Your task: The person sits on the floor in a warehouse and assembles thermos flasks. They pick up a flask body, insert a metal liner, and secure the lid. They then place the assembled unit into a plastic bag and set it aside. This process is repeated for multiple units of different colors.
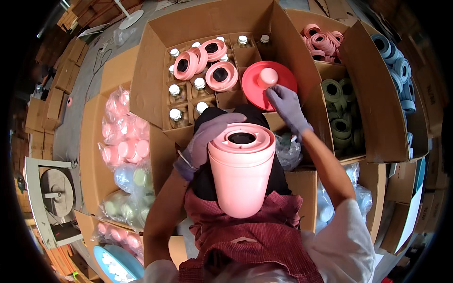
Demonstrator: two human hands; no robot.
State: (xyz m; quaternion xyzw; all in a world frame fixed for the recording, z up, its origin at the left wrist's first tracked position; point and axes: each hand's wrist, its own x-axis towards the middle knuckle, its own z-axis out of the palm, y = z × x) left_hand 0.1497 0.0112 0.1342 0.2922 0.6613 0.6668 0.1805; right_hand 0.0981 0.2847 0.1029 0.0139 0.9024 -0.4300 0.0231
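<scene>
A pink rounded container point(241, 188) rests on my lap, its closed end toward me. A pink ring-shaped lid point(264, 137) with a dark round opening sits on its far end. My left hand point(207, 137), in a grey glove, curls round the left and far side of the lid and steadies the container. My right hand point(288, 104), gloved too, is over the right edge of a red round dish point(252, 89), its fingertips drawn together beside a pink rounded cup point(267, 77) in it. Whatever those fingertips pinch, if anything, is hidden.
A divided carton point(151, 61) ahead holds white-capped bottles point(174, 89) with several pink ring lids point(222, 75) on top. Boxes at the right hold pink, green point(340, 132) and blue rings point(402, 70). Bagged pink pieces point(125, 127) fill a box at the left.
</scene>
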